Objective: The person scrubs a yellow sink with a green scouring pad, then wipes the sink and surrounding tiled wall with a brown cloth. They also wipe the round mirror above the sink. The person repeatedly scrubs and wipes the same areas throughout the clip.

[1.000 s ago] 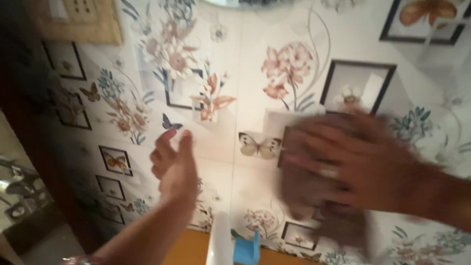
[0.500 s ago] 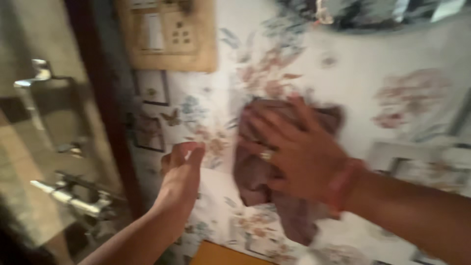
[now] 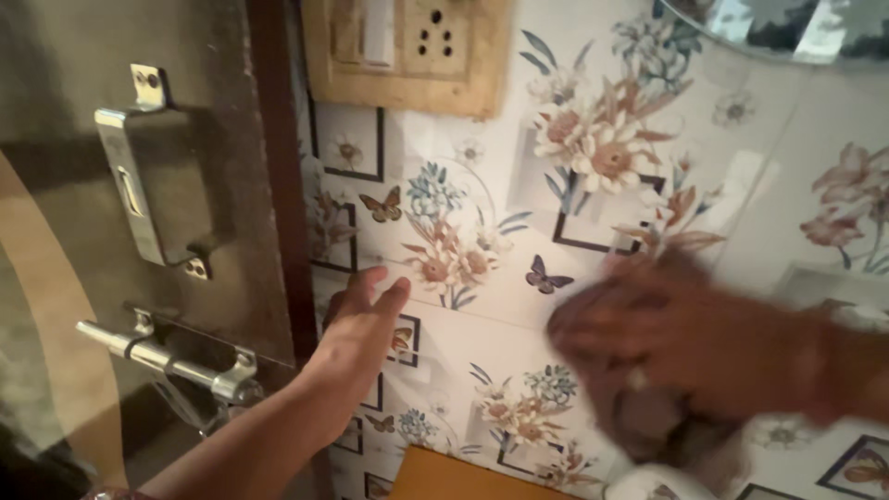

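Note:
My right hand (image 3: pixel 685 338) is blurred with motion and presses a dark brown cloth (image 3: pixel 648 421) flat against the flowered wall tiles (image 3: pixel 482 231) at the lower right. A ring shows on one finger. My left hand (image 3: pixel 356 338) rests open on the tiles beside the dark door frame (image 3: pixel 278 176), fingers spread and pointing up, holding nothing. The two hands are about a hand's width apart.
A wooden switch and socket board (image 3: pixel 407 51) is mounted on the wall above. A metal latch plate (image 3: pixel 148 176) and sliding bolt (image 3: pixel 167 361) sit on the door at left. A mirror edge (image 3: pixel 787 28) shows at top right, and a white rounded object (image 3: pixel 653 483) at the bottom.
My right hand with the cloth has swept down and to the right across the tiles. The view has shifted, showing more of the door. My left hand stays flat on the wall.

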